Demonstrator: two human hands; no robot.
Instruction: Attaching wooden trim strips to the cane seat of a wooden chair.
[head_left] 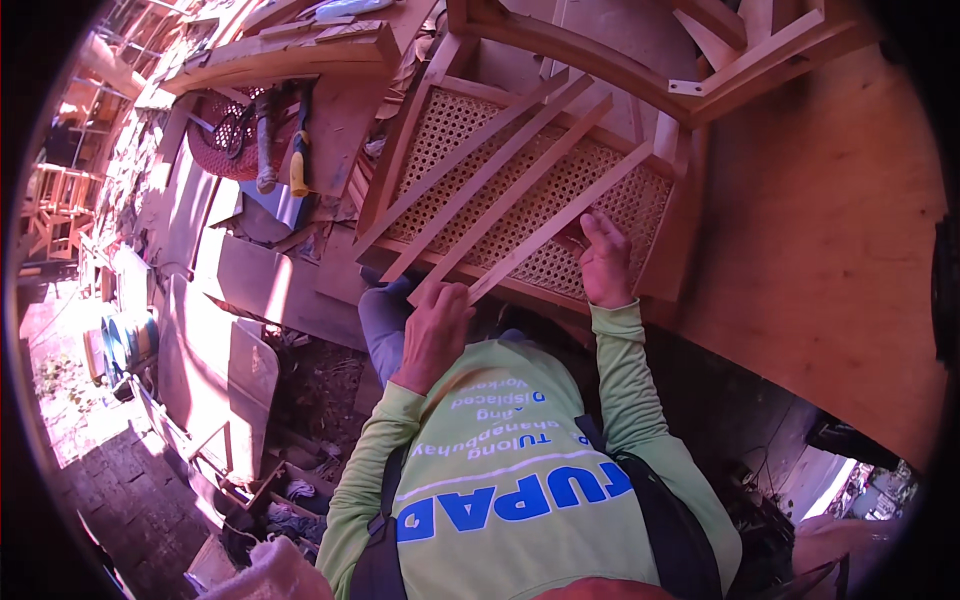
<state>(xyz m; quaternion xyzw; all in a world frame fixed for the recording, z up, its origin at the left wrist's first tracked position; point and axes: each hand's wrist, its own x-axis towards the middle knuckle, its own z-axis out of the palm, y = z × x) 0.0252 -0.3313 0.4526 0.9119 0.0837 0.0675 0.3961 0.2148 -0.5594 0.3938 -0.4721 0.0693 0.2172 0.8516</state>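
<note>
Several thin wooden strips [520, 165] lie slantwise, roughly side by side, across a woven cane panel [440, 125] in a wooden frame in front of me. My left hand [438, 328] is closed at the near ends of the strips, its fingers on the lower end of the rightmost strip [560, 226]. Over the right part of the cane, my right hand [606, 258] has its fingers bent and the thumb apart from them. Its fingertips are beside that same strip, and nothing shows in its grasp.
Beyond the panel stands a wooden chair frame [570, 45]. A large plywood sheet [810, 230] spans the right. At the left, a hammer [265, 140] and a yellow-handled tool [299, 165] hang by a red woven basket [205, 140]. A curved wooden piece [285, 58] rests above them.
</note>
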